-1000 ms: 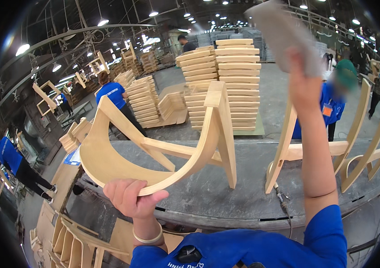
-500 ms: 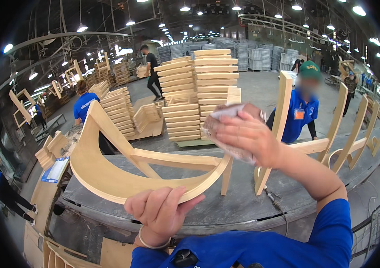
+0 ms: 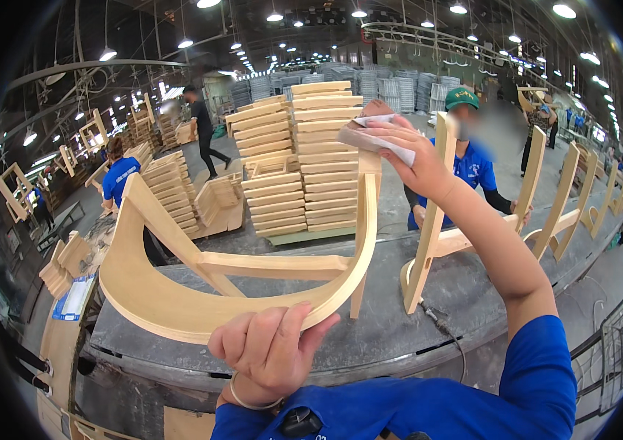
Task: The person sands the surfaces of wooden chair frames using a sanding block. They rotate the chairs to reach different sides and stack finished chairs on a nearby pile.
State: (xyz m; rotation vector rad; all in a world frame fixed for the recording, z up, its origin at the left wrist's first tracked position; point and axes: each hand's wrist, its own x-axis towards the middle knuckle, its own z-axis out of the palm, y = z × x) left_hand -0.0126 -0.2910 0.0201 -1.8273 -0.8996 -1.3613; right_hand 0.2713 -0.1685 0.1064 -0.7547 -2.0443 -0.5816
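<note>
The curved frame [image 3: 201,308] is pale bare wood, smooth and matt, as are the stacked parts [image 3: 326,161] behind it; the sanding pad [image 3: 374,136] looks grey and gritty with a white backing, and the workbench [image 3: 399,330] is dull, scuffed grey

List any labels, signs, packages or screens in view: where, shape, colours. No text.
Paper sheet: lying on a wooden part at the left bench edge; rectangular, white with blue border.
Cap emblem: front of a co-worker's green cap, behind the upright frames; small, white.
Chest patch: same co-worker's blue shirt; small, pale.
No screens or packages visible.
</note>
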